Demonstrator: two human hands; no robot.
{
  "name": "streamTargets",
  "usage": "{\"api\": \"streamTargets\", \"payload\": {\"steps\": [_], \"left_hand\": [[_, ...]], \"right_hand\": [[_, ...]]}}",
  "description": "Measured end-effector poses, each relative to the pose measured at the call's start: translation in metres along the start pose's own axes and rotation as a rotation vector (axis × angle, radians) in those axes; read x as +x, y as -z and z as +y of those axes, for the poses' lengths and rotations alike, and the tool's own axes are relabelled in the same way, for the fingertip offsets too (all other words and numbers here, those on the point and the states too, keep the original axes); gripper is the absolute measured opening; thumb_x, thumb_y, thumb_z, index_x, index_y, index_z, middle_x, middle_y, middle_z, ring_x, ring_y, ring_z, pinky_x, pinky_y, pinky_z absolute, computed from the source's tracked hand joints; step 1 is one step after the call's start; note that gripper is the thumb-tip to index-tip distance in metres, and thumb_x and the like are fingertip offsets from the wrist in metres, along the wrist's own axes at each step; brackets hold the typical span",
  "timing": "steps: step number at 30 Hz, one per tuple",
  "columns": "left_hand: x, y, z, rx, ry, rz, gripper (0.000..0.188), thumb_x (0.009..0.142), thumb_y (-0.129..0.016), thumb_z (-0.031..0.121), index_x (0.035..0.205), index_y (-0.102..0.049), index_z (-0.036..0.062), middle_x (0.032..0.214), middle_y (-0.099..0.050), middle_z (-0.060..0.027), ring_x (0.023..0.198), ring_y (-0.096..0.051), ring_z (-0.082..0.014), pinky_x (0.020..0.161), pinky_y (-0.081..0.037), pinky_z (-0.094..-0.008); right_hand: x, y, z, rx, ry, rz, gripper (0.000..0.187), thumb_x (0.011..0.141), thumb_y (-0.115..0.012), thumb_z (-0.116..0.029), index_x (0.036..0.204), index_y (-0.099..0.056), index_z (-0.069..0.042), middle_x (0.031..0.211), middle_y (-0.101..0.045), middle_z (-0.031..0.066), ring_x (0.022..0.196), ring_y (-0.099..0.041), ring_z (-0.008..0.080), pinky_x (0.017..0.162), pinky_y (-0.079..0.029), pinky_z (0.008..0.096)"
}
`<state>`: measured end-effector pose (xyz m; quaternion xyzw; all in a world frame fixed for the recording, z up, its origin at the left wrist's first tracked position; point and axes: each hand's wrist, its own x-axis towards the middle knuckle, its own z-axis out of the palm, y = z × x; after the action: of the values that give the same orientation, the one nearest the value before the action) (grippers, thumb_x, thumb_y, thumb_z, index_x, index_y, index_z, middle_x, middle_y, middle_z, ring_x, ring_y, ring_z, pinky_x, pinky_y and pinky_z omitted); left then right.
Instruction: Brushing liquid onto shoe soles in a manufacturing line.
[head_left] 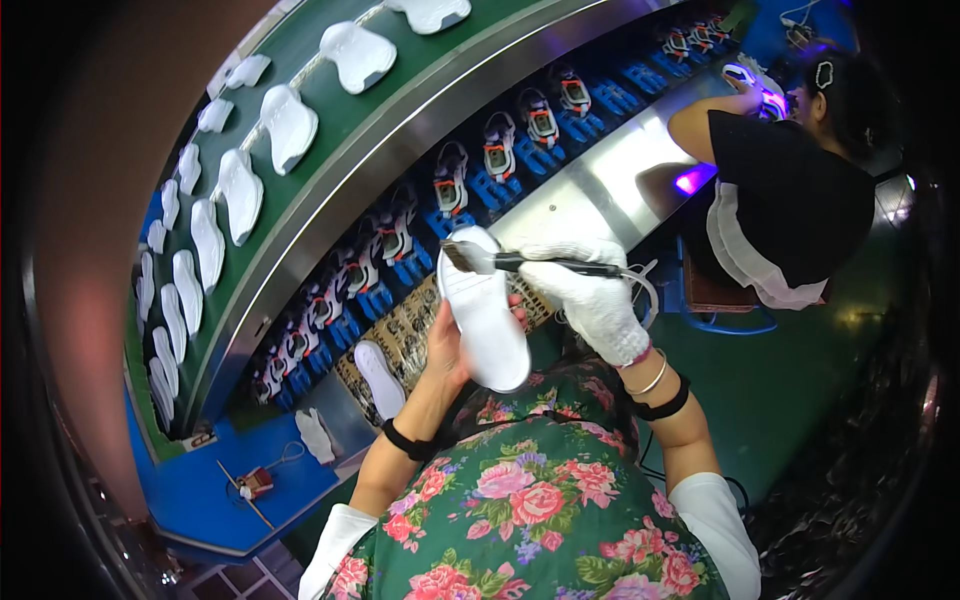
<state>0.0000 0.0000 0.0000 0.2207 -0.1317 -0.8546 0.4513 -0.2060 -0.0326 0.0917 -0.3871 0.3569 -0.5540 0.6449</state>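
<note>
My bare left hand grips a white shoe sole from below and the left side, its fingertips showing at the right edge. The sole is tilted, one end pointing away from me. In a white knitted glove, my right hand is closed around the black handle of a brush. Its brown bristles lie over the far end of the sole; whether they touch it I cannot tell. A pale tube or cord loops beside the glove.
Another white sole lies left of my left forearm, by a patterned brown mat. Beyond, shoe uppers stand along a line with blue holders. White soles ride a green belt. A co-worker sits at right.
</note>
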Motion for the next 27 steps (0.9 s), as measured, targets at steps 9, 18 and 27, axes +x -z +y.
{"api": "streamTargets", "payload": {"steps": [9,18,27], "left_hand": [[-0.002,-0.032,0.009,-0.399,-0.145,-0.071,0.096,0.089,-0.032,0.081,0.144,-0.046,0.0043,0.141,-0.055,-0.0124,0.128,-0.053,-0.0297,0.112,-0.038,-0.0448],[0.005,-0.055,0.004,0.107,-0.274,0.193,0.094,0.091,-0.023,0.081,0.151,-0.035,0.0104,0.146,-0.047,-0.0092,0.132,-0.048,-0.0276,0.113,-0.037,-0.043],[0.011,-0.043,0.006,0.019,-0.28,0.132,0.088,0.093,-0.029,0.077,0.15,-0.036,0.0101,0.144,-0.049,-0.0123,0.129,-0.051,-0.0275,0.111,-0.04,-0.0415]], "right_hand": [[0.006,-0.032,-0.004,-0.668,0.561,-0.085,0.024,0.074,-0.077,-0.002,0.098,-0.075,-0.001,0.093,-0.073,0.0126,0.08,-0.071,0.0216,0.074,-0.057,0.031],[-0.003,-0.038,0.017,-1.03,0.807,-0.16,0.028,0.075,-0.074,-0.005,0.103,-0.075,-0.005,0.1,-0.074,0.0129,0.088,-0.071,0.0283,0.084,-0.055,0.0369],[0.006,-0.032,0.005,-0.773,0.755,-0.083,0.026,0.074,-0.076,-0.006,0.1,-0.077,-0.007,0.096,-0.074,0.0127,0.086,-0.072,0.0246,0.079,-0.056,0.0362]]}}
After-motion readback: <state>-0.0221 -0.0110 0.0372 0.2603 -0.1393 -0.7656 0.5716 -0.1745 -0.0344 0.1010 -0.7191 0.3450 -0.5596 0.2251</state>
